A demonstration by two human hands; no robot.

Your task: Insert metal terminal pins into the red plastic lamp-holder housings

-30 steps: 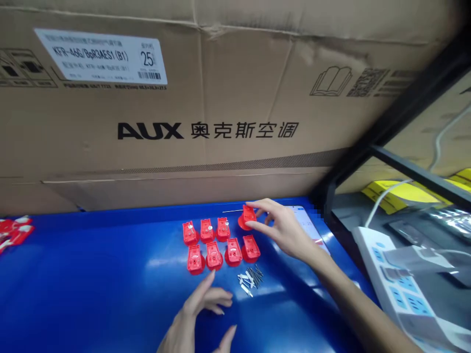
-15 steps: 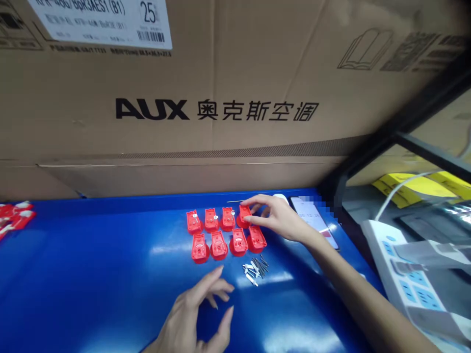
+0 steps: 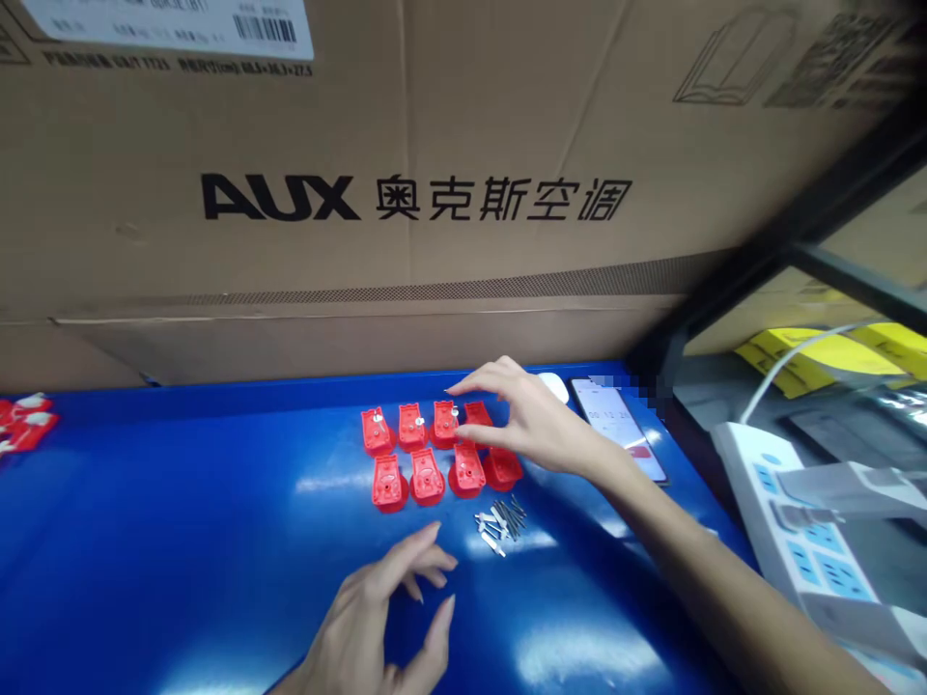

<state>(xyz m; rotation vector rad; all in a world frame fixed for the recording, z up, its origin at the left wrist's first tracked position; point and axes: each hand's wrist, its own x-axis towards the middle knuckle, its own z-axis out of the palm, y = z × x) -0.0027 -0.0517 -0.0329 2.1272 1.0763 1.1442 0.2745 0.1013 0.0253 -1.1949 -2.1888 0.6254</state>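
Note:
Two rows of red plastic housings stand on the blue table. My right hand (image 3: 518, 410) reaches over the right end of the back row, thumb and index finger apart at the right edge of the third housing (image 3: 443, 425). A small white-headed pin (image 3: 455, 415) shows on that housing, between the two fingertips. Part of the fourth back housing (image 3: 476, 411) is hidden under the hand. My left hand (image 3: 387, 603) hovers nearer to me, its fingers curved apart with nothing between them. A small pile of white pins and dark screws (image 3: 501, 521) lies in front of the front row.
A phone (image 3: 619, 430) and a white rounded object (image 3: 554, 387) lie right of the housings. A power strip (image 3: 803, 531) lies beyond the table's right edge. More red and white parts (image 3: 25, 423) sit far left. A large carton (image 3: 412, 116) stands behind.
My right hand has shifted left from the fourth back housing toward the third. My left hand has hardly moved. The camera view has shifted slightly.

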